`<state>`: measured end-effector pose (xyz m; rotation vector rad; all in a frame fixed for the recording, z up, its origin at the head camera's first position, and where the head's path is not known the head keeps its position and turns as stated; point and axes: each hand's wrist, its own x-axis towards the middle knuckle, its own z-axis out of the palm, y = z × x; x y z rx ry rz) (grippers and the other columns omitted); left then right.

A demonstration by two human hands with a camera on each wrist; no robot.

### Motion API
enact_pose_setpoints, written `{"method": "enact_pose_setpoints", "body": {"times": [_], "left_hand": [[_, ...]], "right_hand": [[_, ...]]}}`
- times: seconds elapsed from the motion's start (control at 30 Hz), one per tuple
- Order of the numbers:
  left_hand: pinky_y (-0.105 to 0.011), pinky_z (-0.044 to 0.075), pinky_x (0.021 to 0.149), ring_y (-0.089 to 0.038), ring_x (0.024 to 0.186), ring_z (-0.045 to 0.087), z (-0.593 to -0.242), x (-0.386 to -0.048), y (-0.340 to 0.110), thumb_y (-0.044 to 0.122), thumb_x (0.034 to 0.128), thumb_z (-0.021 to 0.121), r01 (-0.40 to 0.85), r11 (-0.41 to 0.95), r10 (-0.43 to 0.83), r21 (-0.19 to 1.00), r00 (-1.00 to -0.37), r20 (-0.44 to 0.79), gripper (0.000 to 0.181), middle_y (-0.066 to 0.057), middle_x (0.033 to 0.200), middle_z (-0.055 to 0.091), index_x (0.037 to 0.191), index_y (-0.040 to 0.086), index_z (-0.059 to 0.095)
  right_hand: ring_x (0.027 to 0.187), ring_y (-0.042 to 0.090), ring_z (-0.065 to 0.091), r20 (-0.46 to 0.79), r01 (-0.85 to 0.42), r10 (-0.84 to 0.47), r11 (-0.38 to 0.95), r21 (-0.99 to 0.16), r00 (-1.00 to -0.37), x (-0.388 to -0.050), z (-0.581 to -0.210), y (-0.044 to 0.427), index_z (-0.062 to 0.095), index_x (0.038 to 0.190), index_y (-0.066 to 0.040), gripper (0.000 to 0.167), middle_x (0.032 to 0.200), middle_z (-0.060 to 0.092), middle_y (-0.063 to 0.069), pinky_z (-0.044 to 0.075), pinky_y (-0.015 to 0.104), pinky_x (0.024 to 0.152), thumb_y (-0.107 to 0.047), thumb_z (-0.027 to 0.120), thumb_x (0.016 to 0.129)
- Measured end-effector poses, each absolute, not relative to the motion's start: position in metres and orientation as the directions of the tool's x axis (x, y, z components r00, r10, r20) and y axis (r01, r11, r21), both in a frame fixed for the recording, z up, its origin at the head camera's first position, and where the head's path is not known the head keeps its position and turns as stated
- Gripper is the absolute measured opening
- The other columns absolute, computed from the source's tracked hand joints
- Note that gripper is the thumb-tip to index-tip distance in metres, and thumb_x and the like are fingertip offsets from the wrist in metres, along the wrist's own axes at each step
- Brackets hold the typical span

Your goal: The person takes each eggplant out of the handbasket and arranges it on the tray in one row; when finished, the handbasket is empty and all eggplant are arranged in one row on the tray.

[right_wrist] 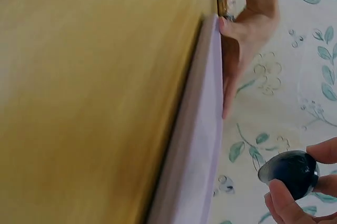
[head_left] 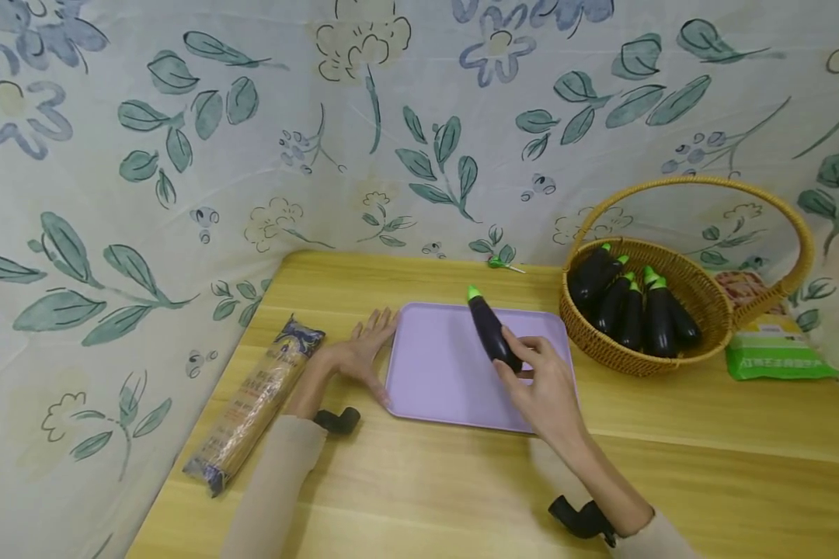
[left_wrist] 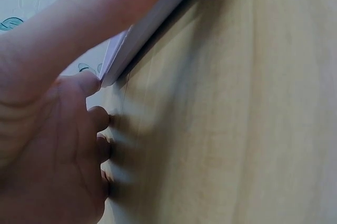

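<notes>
Over the wood-grain table (head_left: 419,489), before flower-printed cloth (head_left: 252,178), the right hand (head_left: 544,384) pinches an eggplant (head_left: 491,332) above a lilac tray (head_left: 433,361); at its nine o'clock edge rests the left hand (head_left: 362,353), fingers spread wide.

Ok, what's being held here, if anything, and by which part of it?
An eggplant, pinched in the right grip by its thick dark end, opposite the green cap. The left grip only touches the left side of the tray.
</notes>
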<state>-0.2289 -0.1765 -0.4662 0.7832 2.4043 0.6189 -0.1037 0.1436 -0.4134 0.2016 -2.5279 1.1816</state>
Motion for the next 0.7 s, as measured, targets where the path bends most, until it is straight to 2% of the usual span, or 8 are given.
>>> {"method": "enact_pose_setpoints", "body": {"times": [0.1,0.3,0.4,0.57,0.7], "left_hand": [[-0.063,-0.017,0.126,-0.039,0.156,-0.029,-0.466,-0.229,-0.176,0.051,0.0591,0.099,0.4,0.726,0.64,0.56,-0.69,-0.337,0.161,-0.02,0.168,-0.029,0.164,0.011,-0.017],[-0.063,-0.016,0.127,-0.038,0.157,-0.028,-0.465,-0.229,-0.175,0.05,0.0598,0.099,0.407,0.724,0.641,0.557,-0.695,-0.326,0.16,-0.02,0.169,-0.027,0.165,0.012,-0.016],[-0.062,-0.016,0.127,-0.038,0.157,-0.028,-0.464,-0.228,-0.175,0.05,0.0594,0.099,0.401,0.729,0.635,0.555,-0.699,-0.329,0.16,-0.02,0.169,-0.027,0.165,0.012,-0.016],[-0.061,-0.016,0.127,-0.038,0.157,-0.027,-0.465,-0.228,-0.175,0.049,0.0602,0.099,0.397,0.729,0.634,0.558,-0.699,-0.331,0.16,-0.019,0.169,-0.026,0.164,0.012,-0.016],[-0.062,-0.016,0.127,-0.038,0.157,-0.028,-0.466,-0.227,-0.176,0.047,0.0608,0.099,0.395,0.725,0.636,0.565,-0.698,-0.329,0.159,-0.019,0.169,-0.027,0.165,0.012,-0.016]], "right_hand": [[0.095,0.03,0.071,0.303,-0.252,-0.022,0.611,-0.75,-0.953,-0.107,-0.426,0.115,0.064,0.139,-0.006,0.051,0.117,0.067,0.022,0.066,0.033,0.075,-0.008,0.077,0.09],[0.085,0.022,0.069,0.254,-0.235,-0.057,0.614,-0.754,-0.966,-0.112,-0.446,0.068,0.066,0.138,-0.006,0.05,0.114,0.068,0.019,0.061,0.025,0.071,-0.012,0.077,0.09],[0.084,0.022,0.068,0.268,-0.251,-0.073,0.641,-0.725,-0.961,-0.115,-0.453,0.054,0.066,0.136,-0.004,0.049,0.111,0.07,0.019,0.06,0.031,0.072,-0.013,0.078,0.089],[0.092,0.03,0.069,0.271,-0.264,-0.099,0.677,-0.687,-0.958,-0.119,-0.454,0.039,0.067,0.134,-0.002,0.049,0.109,0.071,0.022,0.061,0.044,0.08,-0.015,0.079,0.088],[0.085,0.026,0.067,0.229,-0.266,-0.148,0.705,-0.658,-0.962,-0.123,-0.454,0.035,0.066,0.136,-0.003,0.055,0.105,0.07,0.021,0.06,0.04,0.071,-0.016,0.083,0.085]]}}
